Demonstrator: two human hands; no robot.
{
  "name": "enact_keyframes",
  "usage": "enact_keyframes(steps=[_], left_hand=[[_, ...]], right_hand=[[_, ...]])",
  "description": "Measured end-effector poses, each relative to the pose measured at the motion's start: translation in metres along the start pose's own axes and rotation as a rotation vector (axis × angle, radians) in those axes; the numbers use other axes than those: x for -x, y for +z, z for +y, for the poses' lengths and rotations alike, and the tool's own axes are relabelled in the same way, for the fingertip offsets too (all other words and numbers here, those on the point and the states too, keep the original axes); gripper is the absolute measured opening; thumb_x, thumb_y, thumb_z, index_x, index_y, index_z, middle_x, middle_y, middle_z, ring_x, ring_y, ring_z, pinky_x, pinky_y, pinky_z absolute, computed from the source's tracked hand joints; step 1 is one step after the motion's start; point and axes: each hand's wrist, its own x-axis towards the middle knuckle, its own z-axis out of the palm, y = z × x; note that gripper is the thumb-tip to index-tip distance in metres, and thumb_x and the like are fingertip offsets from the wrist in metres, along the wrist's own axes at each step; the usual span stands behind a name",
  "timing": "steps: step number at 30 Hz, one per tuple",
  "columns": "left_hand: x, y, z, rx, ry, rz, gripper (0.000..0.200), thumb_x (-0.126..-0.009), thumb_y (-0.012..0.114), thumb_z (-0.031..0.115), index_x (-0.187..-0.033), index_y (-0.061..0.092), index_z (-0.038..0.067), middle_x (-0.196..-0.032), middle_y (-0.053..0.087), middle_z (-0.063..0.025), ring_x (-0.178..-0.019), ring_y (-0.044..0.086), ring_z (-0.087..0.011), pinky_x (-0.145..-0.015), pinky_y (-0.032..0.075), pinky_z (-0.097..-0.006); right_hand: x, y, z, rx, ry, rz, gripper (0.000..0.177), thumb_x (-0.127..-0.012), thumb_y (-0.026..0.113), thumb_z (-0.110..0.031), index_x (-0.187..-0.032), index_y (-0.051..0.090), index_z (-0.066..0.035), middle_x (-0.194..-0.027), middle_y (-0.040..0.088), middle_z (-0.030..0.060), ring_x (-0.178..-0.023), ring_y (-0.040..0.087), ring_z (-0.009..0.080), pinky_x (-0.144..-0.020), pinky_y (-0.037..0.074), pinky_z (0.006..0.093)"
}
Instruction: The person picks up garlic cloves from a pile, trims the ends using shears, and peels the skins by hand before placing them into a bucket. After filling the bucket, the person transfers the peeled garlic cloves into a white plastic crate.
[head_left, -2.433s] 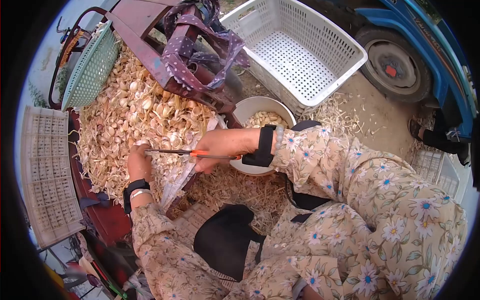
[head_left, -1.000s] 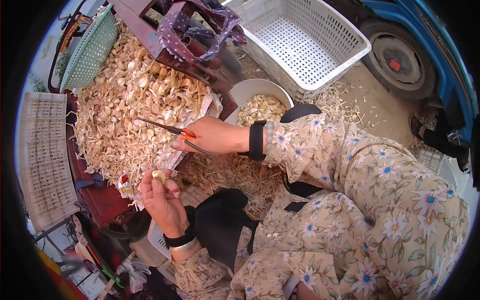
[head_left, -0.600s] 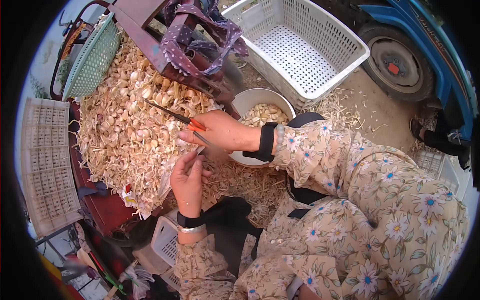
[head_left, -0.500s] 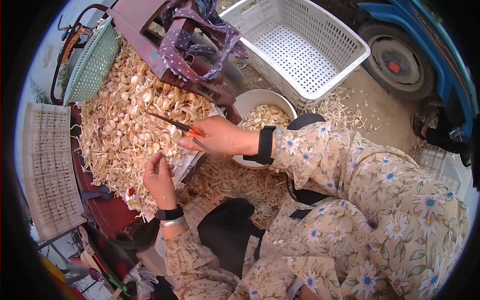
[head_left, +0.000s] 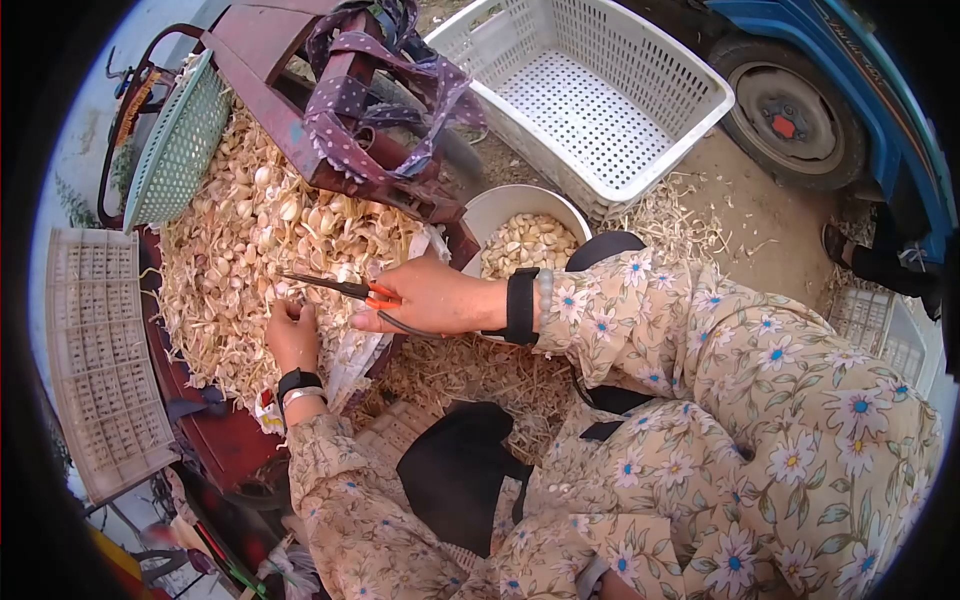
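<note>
A pair of scissors (head_left: 335, 284) with orange and black handles is gripped in my right hand (head_left: 435, 295), blades pointing left over a large heap of garlic cloves (head_left: 250, 225) and dry skins. My left hand (head_left: 292, 338) is just below the blade tips, at the heap's surface. Its fingertips are pinched together, and whatever is between them is too small to make out. Past my right wrist stands a white bucket (head_left: 575, 205) part filled with garlic cloves (head_left: 528, 245).
A white perforated crate (head_left: 690, 150) stands beyond the bucket, near a blue vehicle's wheel (head_left: 795, 115). A green basket (head_left: 175, 150) leans at the heap's far left, above a pale plastic crate (head_left: 105, 360). A purple dotted cloth (head_left: 345, 95) hangs on the red frame (head_left: 255, 45). Someone's foot (head_left: 838, 245) shows at right.
My left hand has moved left and slightly up, its fingers drawing together against the heap. My right hand has lowered a little, bringing the scissors' tips down close to my left fingers.
</note>
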Motion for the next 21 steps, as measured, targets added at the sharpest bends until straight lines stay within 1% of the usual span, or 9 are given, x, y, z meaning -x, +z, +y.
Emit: enact_keyframes(steps=[2,5,7,9,11,14,17,20,21], left_hand=[[0.005,-0.001,-0.018,0.308,-0.069,0.107,0.025,-0.08,0.062,0.014,-0.1,0.058,0.0,-0.068,0.056,-0.0037,-0.057,0.054,-0.0145,-0.051,0.044,-0.0251],[0.04,-0.027,0.013,0.991,-0.261,0.133,0.025,-0.086,0.056,0.013,-0.107,0.053,0.001,-0.075,0.054,-0.0012,-0.057,0.052,-0.0093,-0.049,0.042,-0.0187],[0.06,-0.034,0.024,1.218,-0.313,0.097,0.028,-0.087,0.054,0.012,-0.112,0.05,0.0,-0.082,0.055,-0.0031,-0.061,0.053,-0.0092,-0.051,0.044,-0.0179],[0.08,-0.038,0.049,1.241,-0.274,0.182,0.027,-0.087,0.052,0.009,-0.112,0.049,-0.001,-0.087,0.056,-0.005,-0.065,0.055,-0.0102,-0.054,0.047,-0.0186],[0.094,-0.039,0.068,1.28,-0.232,0.217,0.025,-0.087,0.051,0.006,-0.111,0.048,-0.001,-0.089,0.056,-0.0067,-0.068,0.056,-0.011,-0.058,0.049,-0.0194],[0.106,-0.037,0.077,1.263,-0.189,0.236,0.023,-0.087,0.05,0.002,-0.109,0.048,-0.002,-0.091,0.056,-0.0086,-0.072,0.058,-0.0118,-0.061,0.051,-0.0202],[0.114,-0.035,0.089,1.23,-0.17,0.269,0.021,-0.086,0.049,0.001,-0.107,0.047,-0.003,-0.091,0.055,-0.0091,-0.073,0.058,-0.0124,-0.062,0.051,-0.0206],[0.119,-0.033,0.092,1.215,-0.154,0.313,0.021,-0.086,0.05,0.001,-0.107,0.047,-0.002,-0.09,0.055,-0.0088,-0.073,0.058,-0.013,-0.062,0.051,-0.021],[0.121,-0.033,0.091,1.207,-0.144,0.32,0.021,-0.086,0.05,0.001,-0.107,0.047,-0.002,-0.09,0.055,-0.0087,-0.073,0.058,-0.0132,-0.063,0.051,-0.0211]], right_hand=[[0.001,0.002,0.0,0.027,-0.006,-0.017,0.06,-0.078,0.051,-0.059,-0.069,0.053,0.0,-0.056,0.05,0.0153,-0.054,0.052,0.0308,-0.052,0.041,0.0371],[0.008,0.004,-0.002,0.034,-0.013,0.0,0.058,-0.076,0.055,-0.057,-0.072,0.055,0.001,-0.06,0.054,0.0149,-0.059,0.057,0.0324,-0.056,0.043,0.038],[0.016,0.003,-0.013,0.152,0.008,-0.046,0.057,-0.074,0.057,-0.056,-0.075,0.057,0.001,-0.066,0.056,0.0149,-0.067,0.059,0.0327,-0.059,0.045,0.039],[0.022,0.005,-0.016,0.227,-0.007,-0.037,0.055,-0.073,0.059,-0.054,-0.076,0.059,0.001,-0.07,0.059,0.0155,-0.072,0.06,0.0335,-0.062,0.046,0.0409],[0.025,0.01,-0.015,0.253,-0.062,0.026,0.052,-0.071,0.061,-0.053,-0.075,0.06,-0.001,-0.072,0.061,0.0166,-0.074,0.06,0.0349,-0.065,0.046,0.0436],[0.03,0.01,-0.016,0.257,-0.111,0.065,0.051,-0.071,0.061,-0.051,-0.079,0.06,0.0,-0.077,0.061,0.0165,-0.08,0.059,0.0338,-0.066,0.046,0.0443],[0.027,0.017,-0.009,0.239,-0.155,0.109,0.052,-0.073,0.06,-0.051,-0.08,0.059,0.0,-0.074,0.061,0.0164,-0.075,0.06,0.0351,-0.064,0.046,0.0444],[0.027,0.02,-0.007,0.239,-0.098,-0.051,0.052,-0.075,0.058,-0.052,-0.075,0.059,0.0,-0.068,0.059,0.0174,-0.068,0.059,0.0362,-0.06,0.046,0.0437],[0.027,0.021,-0.005,0.21,-0.136,-0.08,0.052,-0.076,0.058,-0.051,-0.073,0.057,0.0,-0.065,0.057,0.0176,-0.065,0.059,0.0357,-0.057,0.045,0.0426]])
